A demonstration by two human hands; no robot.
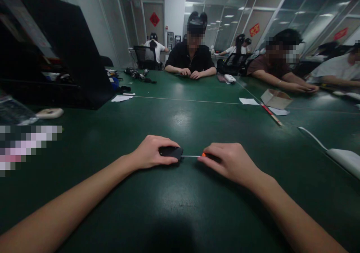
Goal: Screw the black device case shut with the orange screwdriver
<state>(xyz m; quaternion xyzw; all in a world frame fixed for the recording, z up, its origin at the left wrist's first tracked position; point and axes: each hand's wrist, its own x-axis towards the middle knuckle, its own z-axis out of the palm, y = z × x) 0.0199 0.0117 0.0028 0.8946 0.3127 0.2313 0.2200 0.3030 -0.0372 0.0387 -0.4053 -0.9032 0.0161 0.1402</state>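
My left hand (153,151) is closed around a small black case (171,153), thumb and fingers along its sides, low over the green table. A thin straight white line (191,156) runs out of the case's right end. Its other end meets a small orange piece (204,154), which my right hand (227,159) pinches between thumb and fingertips. The line looks taut between my two hands. Whether it is a cord, a stick or a tape, I cannot tell.
A large black open box (70,50) stands at the left, beside a pale rounded object (50,113). Papers (123,98), cables (136,73), a small cardboard box (277,98) and a white device (344,159) lie about the table. Several people sit around, one opposite in black (191,58).
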